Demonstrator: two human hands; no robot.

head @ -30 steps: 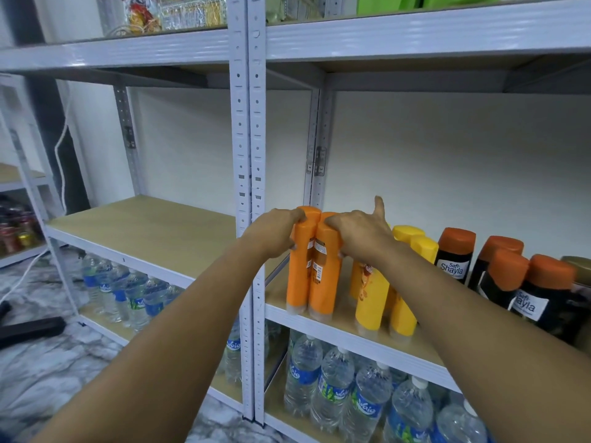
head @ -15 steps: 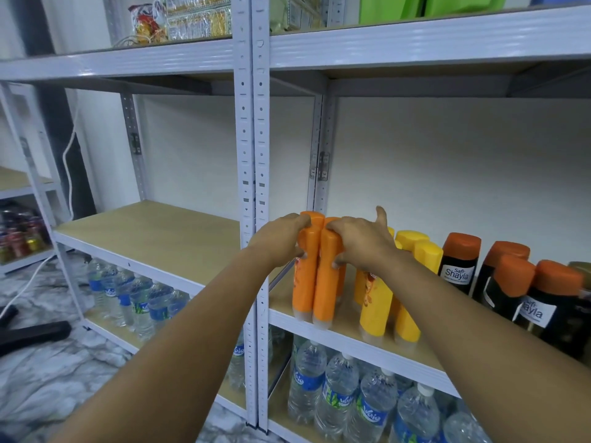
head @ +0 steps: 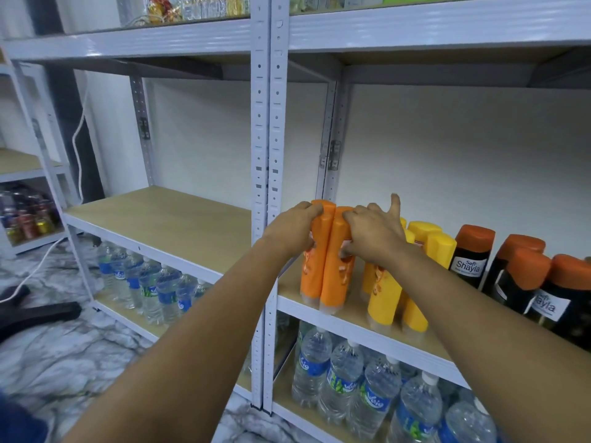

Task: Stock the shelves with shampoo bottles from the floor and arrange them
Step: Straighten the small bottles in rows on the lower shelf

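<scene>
A: Standing at the left end of the right-hand shelf [head: 361, 329], near its front edge, are the two orange shampoo bottles [head: 331, 273], pressed side by side with their caps touching.

B: And the hands?

A: The left hand [head: 292, 231] curls round the top of the left bottle; the right hand [head: 372, 236] curls its fingers over the cap of the right one, with one finger sticking up. Both are gripping, not resting.

B: What has changed over the last second?

A: Little in the grip. The pair has gone from a slight lean to nearly upright, and the bases now sit flat on the board. The hands have stayed on the caps throughout.

B: So what does that mean for the job?

A: I judge these two as placed, with only a squaring nudge and the release left. Whether more bottles wait on the floor I cannot tell; none show there.

B: Neighbours?

A: Just right of them lean the yellow bottles [head: 383, 292], then the dark bottles with orange caps [head: 470, 254]. Below are water bottles [head: 339, 382]. The left-hand shelf [head: 166, 219] and the marble floor [head: 64, 346] lie further out.
</scene>
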